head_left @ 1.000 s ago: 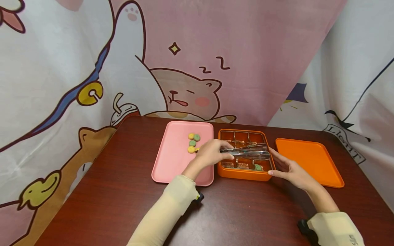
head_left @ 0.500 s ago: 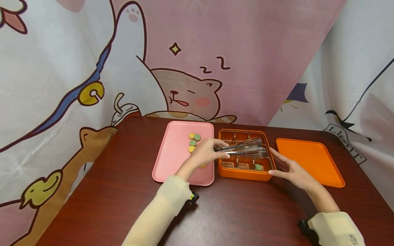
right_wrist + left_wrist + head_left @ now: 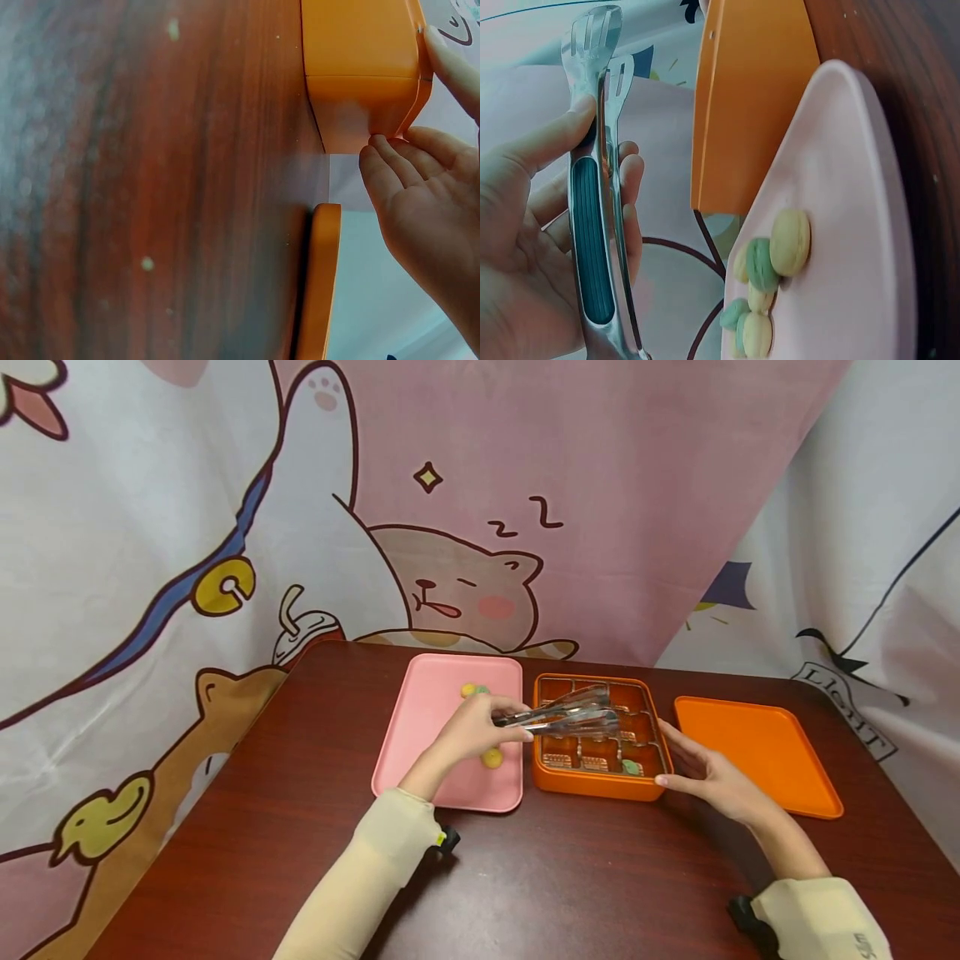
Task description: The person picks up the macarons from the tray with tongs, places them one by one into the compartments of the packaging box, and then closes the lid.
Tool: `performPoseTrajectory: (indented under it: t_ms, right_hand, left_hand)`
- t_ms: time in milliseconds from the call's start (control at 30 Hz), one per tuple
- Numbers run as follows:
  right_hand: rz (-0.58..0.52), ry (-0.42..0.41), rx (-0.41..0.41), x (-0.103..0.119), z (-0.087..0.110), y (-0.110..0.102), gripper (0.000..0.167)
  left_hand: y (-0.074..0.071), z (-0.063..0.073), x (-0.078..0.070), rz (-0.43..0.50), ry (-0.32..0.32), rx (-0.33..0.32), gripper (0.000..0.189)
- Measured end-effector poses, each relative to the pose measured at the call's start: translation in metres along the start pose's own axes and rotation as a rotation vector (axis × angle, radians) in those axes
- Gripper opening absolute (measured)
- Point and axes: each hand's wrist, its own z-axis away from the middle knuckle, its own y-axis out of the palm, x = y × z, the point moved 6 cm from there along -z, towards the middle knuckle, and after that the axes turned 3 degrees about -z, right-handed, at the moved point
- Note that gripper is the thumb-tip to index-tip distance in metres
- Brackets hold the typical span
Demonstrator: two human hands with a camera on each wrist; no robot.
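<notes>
My left hand grips a pair of metal tongs with dark handle inlays, thumb on one arm and fingers on the other. The slotted tips stand apart over the orange divided box, with nothing between them. Under this hand lies the pink tray, bearing several yellow and green macarons, some hidden by the hand in the head view. My right hand touches the box's right side with fairly straight fingers, the thumb at its near corner. A green macaron sits in the box's near right compartment.
An orange lid-like tray lies flat to the right of the box, beside my right hand. Everything stands on a dark reddish wooden table. A printed cloth hangs behind the table.
My left hand has moved left with the tongs, from over the box toward the pink tray, and the tips have spread apart. The right hand stays at the box.
</notes>
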Motion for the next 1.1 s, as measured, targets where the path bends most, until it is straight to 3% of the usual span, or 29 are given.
performPoseTrajectory:
  t_ms: [667, 1100]
  right_hand:
    - [-0.027, -0.026, 0.003, 0.000, 0.000, 0.000, 0.081]
    - [-0.010, -0.011, 0.005, -0.001, 0.000, 0.000, 0.081]
  left_hand:
    - [-0.022, 0.019, 0.030, -0.007, -0.069, -0.060, 0.033]
    - [-0.034, 0.038, 0.050, -0.018, -0.080, -0.069, 0.035]
